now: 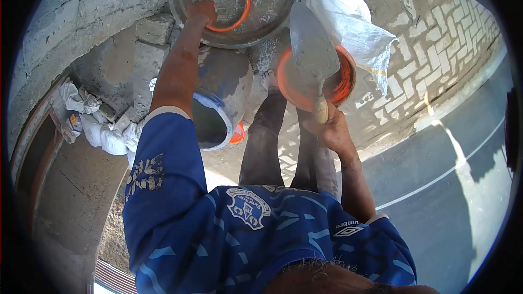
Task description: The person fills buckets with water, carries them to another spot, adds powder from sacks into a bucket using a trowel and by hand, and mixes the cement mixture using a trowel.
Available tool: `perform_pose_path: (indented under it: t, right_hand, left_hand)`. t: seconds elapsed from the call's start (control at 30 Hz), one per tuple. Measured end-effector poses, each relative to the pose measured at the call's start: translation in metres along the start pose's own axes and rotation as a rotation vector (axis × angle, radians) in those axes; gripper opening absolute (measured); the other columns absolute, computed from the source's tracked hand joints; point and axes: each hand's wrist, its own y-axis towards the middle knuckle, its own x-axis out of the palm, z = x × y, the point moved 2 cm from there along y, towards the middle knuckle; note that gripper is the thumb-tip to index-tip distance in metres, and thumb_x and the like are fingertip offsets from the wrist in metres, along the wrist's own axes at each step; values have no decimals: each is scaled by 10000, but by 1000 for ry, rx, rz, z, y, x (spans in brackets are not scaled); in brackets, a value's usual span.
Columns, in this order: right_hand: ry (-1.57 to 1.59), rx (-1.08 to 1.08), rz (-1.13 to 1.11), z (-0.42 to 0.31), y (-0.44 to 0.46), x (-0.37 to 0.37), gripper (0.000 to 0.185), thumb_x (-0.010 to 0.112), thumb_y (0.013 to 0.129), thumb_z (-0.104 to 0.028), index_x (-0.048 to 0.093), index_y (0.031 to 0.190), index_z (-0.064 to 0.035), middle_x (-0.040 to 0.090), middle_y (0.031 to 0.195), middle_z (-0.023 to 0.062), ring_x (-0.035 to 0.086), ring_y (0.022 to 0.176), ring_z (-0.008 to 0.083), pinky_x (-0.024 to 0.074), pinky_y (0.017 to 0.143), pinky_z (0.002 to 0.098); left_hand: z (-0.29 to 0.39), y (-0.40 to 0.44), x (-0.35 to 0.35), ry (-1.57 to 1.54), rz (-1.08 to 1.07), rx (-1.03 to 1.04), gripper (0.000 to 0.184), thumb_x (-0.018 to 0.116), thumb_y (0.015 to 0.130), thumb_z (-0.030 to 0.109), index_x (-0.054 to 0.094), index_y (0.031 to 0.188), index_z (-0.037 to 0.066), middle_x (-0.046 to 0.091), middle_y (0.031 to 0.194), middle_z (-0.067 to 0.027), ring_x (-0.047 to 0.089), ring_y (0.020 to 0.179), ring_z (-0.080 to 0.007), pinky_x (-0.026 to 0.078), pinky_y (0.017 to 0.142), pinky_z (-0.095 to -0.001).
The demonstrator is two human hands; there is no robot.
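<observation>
My left hand [202,13] is closed on the near left edge of an orange round rim [248,4], inside a wide grey pan [291,22]. Whether the rim belongs to a bucket or is a loose ring, I cannot tell. My right hand [331,130] grips the wooden handle of a trowel [313,43]. Its broad grey blade points away from me, above an orange bucket [347,73] smeared with grey. The blade hides part of the bucket's inside.
A mud-streaked drum [231,76] lies beside my left leg, its mouth toward me. A white sack [340,8] sits right of the pan. Crumpled white bags [111,139] lie left, near a concrete wall [98,5]. Brick-patterned ground [419,71] and a paved road [436,196] extend right.
</observation>
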Motion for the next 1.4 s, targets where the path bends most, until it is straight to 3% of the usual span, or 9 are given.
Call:
perform_pose_path:
  t: [0.23,0.33,0.4,0.53,0.63,0.73,0.8,0.93,1.4]
  right_hand:
    - [66,48,-3,35,34,-3,300,726,759,-7,583,1021,-35,524,788,-29,485,728,82,434,666,266]
    - [25,70,21,41,48,-3,305,725,758,-5,584,1027,-36,541,802,-22,492,737,82,440,675,271]
    - [7,84,30,46,52,-4,311,728,758,-6,583,1031,-35,546,806,-19,496,740,82,443,675,276]
    - [-24,186,-43,62,53,-6,375,744,763,-29,584,1101,-24,562,807,-2,510,751,94,455,692,285]
    - [-104,264,-91,63,56,2,447,757,769,-53,574,1174,-13,572,802,13,524,749,111,461,705,287]
    - [-167,203,-130,67,61,7,510,765,766,-61,554,1226,-5,572,811,21,526,746,114,465,700,293]
    - [-165,250,-150,69,65,7,526,764,766,-64,548,1242,-4,573,820,25,522,751,117,468,704,299]
    - [-99,241,-126,52,59,14,498,758,767,-72,555,1219,-12,566,804,22,514,735,120,466,688,306]
    - [10,166,-57,9,12,13,455,750,769,-49,577,1189,-27,549,798,-22,496,725,82,451,664,283]
  left_hand:
    - [17,28,110,-322,-111,-241,405,697,828,359,659,1138,101,648,1216,-126,610,1149,-316,455,1015,-434]
    - [44,14,153,-677,58,-239,576,803,736,384,617,1193,86,603,1288,-129,556,1220,-316,386,1086,-416]
    - [46,29,215,-927,831,-319,716,869,643,356,592,1215,25,546,1351,-161,572,1190,-294,410,1075,-382]
    - [32,24,193,-874,858,-597,707,842,679,399,584,1206,4,479,1395,-190,557,1191,-311,440,1044,-388]
    - [-30,108,258,-886,686,-526,667,793,741,413,564,1228,19,555,1298,-194,589,1139,-335,474,986,-393]
    - [-42,130,271,-386,4,-21,654,719,823,390,496,1303,7,649,1121,-214,656,1038,-336,520,909,-398]
    - [-25,98,248,-1495,-4,-583,597,671,870,351,464,1353,67,696,951,-208,706,894,-310,545,833,-399]
    - [14,59,175,-1138,577,-484,574,675,869,276,447,1374,127,688,1031,-167,711,794,-297,621,667,-356]
    - [-32,34,38,-521,351,-312,409,523,894,335,587,1203,76,671,1104,-233,655,1029,-396,514,913,-467]
